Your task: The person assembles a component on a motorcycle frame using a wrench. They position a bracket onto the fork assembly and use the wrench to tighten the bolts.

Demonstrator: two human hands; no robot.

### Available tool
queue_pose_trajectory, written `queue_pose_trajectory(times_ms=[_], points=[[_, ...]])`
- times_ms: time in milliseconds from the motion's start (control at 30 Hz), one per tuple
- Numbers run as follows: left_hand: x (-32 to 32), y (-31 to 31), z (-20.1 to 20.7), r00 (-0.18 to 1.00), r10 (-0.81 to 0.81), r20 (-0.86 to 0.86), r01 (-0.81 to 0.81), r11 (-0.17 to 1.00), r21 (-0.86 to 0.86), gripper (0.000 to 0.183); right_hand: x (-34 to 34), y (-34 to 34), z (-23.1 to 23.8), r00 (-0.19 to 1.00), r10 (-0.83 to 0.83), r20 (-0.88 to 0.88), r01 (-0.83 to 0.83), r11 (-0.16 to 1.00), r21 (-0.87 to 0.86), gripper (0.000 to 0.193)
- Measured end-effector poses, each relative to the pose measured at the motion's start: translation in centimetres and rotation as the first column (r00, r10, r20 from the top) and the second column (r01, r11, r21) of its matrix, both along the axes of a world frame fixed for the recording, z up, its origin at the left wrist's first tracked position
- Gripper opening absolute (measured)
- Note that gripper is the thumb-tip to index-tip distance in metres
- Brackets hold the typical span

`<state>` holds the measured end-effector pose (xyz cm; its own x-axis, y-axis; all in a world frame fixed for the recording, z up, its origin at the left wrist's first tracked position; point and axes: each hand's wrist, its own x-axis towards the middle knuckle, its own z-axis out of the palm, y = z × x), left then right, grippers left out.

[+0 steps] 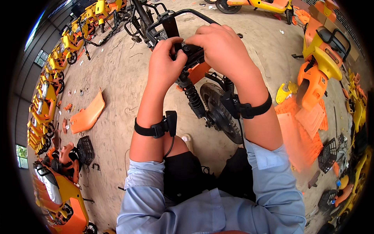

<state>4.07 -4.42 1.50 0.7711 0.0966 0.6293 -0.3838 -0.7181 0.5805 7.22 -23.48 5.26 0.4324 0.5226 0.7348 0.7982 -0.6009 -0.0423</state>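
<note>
Both my hands work at the bare rear frame of a stripped scooter. My left hand (165,64) is curled at the frame's left side, with its thumb and forefinger bent around a small dark part. My right hand (222,48) comes in from the right, its fingers bent down and their tips close to my left forefinger. Between them shows a dark bolt-like fitting (186,48) above the shock absorber (192,95). What the fingertips grip is too small and partly hidden. Below sit the black rear wheel (220,113) and an orange panel (198,73).
A curved orange panel (89,113) lies on the concrete floor at left. Rows of yellow scooters (48,97) line the left wall. An orange and yellow scooter (317,74) stands at right, near flat orange panels (298,130) and a black basket (328,155).
</note>
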Motion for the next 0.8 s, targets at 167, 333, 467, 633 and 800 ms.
queue_pose_trajectory(times_ms=[167,333,467,633,800], points=[[-0.1,0.2,-0.2,1.0,-0.008,0.015,0.008,1.0,-0.005,0.028,1.8,0.5,-1.5,0.999,0.044,0.015,-0.044,0.999,-0.019,0.027],[-0.1,0.1,-0.1,1.0,-0.013,0.013,0.013,1.0,-0.011,0.028,2.8,0.1,-1.8,0.994,0.113,-0.002,-0.113,0.994,-0.003,0.028],[0.1,0.3,-0.3,1.0,-0.01,0.004,0.01,1.0,-0.007,0.029,1.4,0.2,-1.1,0.997,0.056,-0.057,-0.059,0.997,-0.049,0.027],[0.3,-0.1,-0.3,0.999,-0.014,0.048,0.013,1.0,0.015,0.029,-3.3,3.8,-1.9,0.972,-0.229,0.06,0.237,0.939,-0.25,0.019],[0.2,0.1,-0.4,0.999,-0.006,0.038,0.007,1.0,-0.021,0.028,-3.9,3.5,-0.6,0.971,-0.239,0.021,0.24,0.97,-0.051,0.016]])
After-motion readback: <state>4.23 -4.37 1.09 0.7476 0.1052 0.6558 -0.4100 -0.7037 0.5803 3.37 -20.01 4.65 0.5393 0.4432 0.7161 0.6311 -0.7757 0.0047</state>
